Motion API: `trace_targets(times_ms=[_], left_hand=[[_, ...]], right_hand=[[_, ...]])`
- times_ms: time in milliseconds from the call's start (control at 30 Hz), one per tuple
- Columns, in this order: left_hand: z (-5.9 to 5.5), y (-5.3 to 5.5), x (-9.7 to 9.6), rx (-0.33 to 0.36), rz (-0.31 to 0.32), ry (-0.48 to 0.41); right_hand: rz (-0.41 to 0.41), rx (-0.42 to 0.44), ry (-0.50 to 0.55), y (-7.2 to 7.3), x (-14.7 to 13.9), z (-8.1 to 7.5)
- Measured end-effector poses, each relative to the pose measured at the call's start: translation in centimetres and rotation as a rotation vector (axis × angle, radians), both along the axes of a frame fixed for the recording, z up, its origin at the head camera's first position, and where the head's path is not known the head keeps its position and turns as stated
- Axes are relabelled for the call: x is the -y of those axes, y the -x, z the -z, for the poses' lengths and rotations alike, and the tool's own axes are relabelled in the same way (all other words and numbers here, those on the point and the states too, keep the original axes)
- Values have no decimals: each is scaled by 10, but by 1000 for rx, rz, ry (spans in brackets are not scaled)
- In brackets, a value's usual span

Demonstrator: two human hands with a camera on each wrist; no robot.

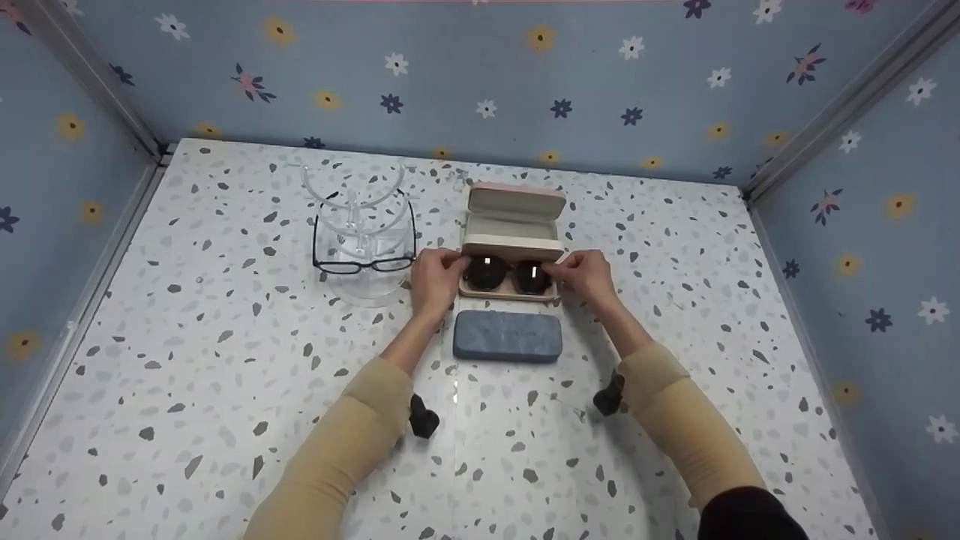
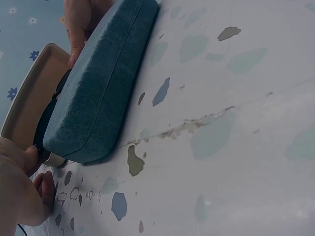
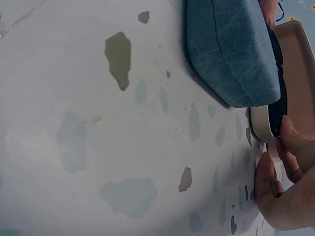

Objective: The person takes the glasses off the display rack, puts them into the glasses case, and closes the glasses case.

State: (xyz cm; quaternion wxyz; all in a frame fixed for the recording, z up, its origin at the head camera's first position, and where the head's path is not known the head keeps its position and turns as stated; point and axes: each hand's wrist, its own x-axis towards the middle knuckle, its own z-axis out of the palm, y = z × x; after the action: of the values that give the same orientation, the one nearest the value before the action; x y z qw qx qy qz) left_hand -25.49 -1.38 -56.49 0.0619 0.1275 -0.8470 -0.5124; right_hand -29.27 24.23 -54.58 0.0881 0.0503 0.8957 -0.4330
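The blue case [image 1: 508,336] lies nearest, closed. At its twelve o'clock the sunglasses [image 1: 487,274] sit in or just over the open tan case [image 3: 299,73]; the left hand [image 1: 437,279] pinches their nine o'clock end, the right hand [image 1: 587,277] their three o'clock end. Uneven release could tip them, scraping a lens on the rim. At nine, past the left hand, glasses [image 1: 365,265] rest on a clear stand [image 1: 367,289]. At twelve, the pink case [image 1: 517,202] gapes. The speckled table [image 1: 225,360] meets a blue flowered wall [image 1: 480,75].

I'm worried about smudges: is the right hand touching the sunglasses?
Touching: the right wrist view shows the right hand with thumb tip against the outer end of the sunglasses.
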Motion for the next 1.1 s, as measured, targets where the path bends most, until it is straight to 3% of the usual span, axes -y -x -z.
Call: trace_targets(times_ms=[267,467,767,933,1100], left_hand=[[0,0,-1,17,-13,-25],[-1,-1,-1,38,12,-30],[-10,4,5,94,131,-56],[-17,10,9,176,149,-75],[-23,13,7,254,142,-104]], right_hand=[[-2,-37,-8,-1,1,1],[-4,-16,-10,-2,-2,0],[-17,165,134,0,-10,-9],[-34,258,103,4,-7,-16],[-50,284,84,7,-4,-22]])
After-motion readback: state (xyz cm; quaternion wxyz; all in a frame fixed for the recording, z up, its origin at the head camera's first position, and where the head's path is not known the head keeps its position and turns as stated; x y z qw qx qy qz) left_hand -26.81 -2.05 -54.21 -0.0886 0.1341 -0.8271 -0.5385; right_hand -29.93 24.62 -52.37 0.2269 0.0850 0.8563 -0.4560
